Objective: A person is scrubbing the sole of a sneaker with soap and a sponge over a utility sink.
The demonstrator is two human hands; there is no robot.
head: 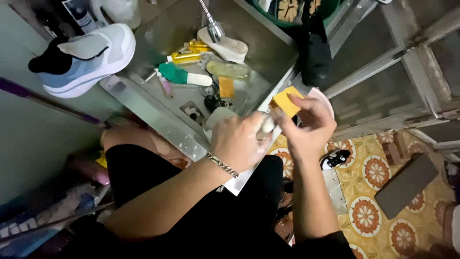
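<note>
So my right hand is pinching a yellow sponge just over the metal sink edge, left hand curled tight around a small white object right beside it.

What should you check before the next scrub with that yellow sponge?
1. Right hand has a grip on the yellow sponge: ok.
2. Left hand has a grip on the white thing: ok, though what it is cannot be told.
3. Sponge touching the white thing: cannot tell.
4. Work held over the metal sink: ok.
5. Grey shoe resting steady on the sink's edge: cannot tell.
</note>
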